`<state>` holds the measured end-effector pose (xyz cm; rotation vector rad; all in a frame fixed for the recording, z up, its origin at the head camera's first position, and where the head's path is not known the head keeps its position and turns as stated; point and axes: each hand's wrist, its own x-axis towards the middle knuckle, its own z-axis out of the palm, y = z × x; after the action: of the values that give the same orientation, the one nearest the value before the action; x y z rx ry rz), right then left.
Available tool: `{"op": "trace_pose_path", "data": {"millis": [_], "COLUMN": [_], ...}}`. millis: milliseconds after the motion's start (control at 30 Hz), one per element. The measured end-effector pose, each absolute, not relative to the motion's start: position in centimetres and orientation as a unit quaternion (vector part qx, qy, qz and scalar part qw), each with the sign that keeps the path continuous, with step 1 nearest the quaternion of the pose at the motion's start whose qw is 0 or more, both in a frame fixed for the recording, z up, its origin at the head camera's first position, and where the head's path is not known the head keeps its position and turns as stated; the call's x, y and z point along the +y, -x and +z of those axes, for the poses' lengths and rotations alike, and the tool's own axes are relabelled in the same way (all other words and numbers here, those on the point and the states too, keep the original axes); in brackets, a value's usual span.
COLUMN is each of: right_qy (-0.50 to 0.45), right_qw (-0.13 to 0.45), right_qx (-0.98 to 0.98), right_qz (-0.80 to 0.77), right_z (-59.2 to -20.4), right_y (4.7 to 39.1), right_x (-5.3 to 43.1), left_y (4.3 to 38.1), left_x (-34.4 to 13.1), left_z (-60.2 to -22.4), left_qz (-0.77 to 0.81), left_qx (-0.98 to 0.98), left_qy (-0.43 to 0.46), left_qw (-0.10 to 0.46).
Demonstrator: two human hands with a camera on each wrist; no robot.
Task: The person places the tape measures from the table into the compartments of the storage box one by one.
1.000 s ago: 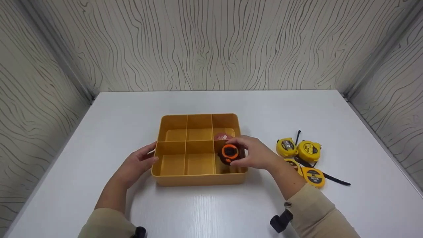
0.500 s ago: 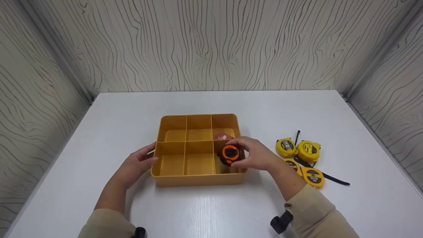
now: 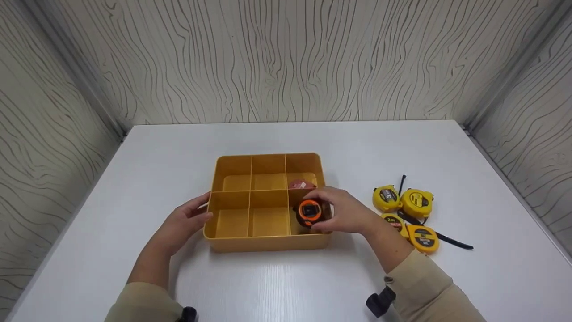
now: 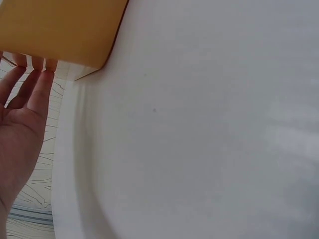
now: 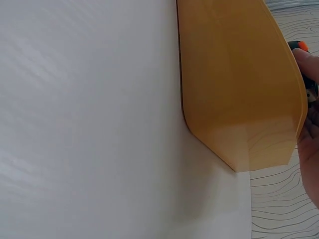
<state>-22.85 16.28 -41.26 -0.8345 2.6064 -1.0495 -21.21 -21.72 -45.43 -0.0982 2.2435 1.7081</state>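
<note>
Six compartments are counted in the mustard box [image 3: 268,244]. In its near right compartment, an orange-and-black tape measure [image 3: 309,212] is held, pinched between thumb and fingers of the right grip [image 3: 342,210]; whether the compartment's floor is touched cannot be told. The box's left wall is touched by extended fingers of the left grip [image 3: 180,226], nothing being clasped there. In the box's far right compartment, a reddish object [image 3: 300,184] is partly hidden. Right of the box, four yellow tape measures [image 3: 417,204] are clustered on the white tabletop [image 3: 277,290].
</note>
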Motion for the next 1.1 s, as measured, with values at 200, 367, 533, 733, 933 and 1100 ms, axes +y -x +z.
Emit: {"op": "trace_pose_path", "data": {"millis": [200,367,533,733,933,1100], "right_qy": [0.298,0.305,0.345,0.376,0.355,0.343], "right_qw": [0.115,0.122,0.115,0.108,0.112,0.121], "right_qx": [0.887,0.888,0.880,0.866,0.873,0.872], "right_qz": [-0.333,-0.321,-0.305,-0.311,-0.315,-0.328], "right_z": [-41.08,-40.88,-40.90,-41.14,-41.07,-40.98], "right_y": [22.59,22.49,22.65,22.64,22.68,22.70], "right_x": [16.15,16.15,16.25,16.42,16.56,16.72], "left_y": [21.37,21.37,21.40,21.39,21.32,21.36], "left_x": [-21.79,-21.67,-21.67,-21.71,-21.54,-21.56], "left_z": [-45.55,-45.34,-45.40,-45.44,-45.28,-45.22], "left_qz": [0.596,0.592,0.592,0.602,0.594,0.599], "left_qx": [0.786,0.789,0.789,0.781,0.787,0.783], "left_qy": [0.038,0.041,0.038,0.031,0.037,0.037], "left_qw": [0.159,0.161,0.161,0.163,0.163,0.165]}}
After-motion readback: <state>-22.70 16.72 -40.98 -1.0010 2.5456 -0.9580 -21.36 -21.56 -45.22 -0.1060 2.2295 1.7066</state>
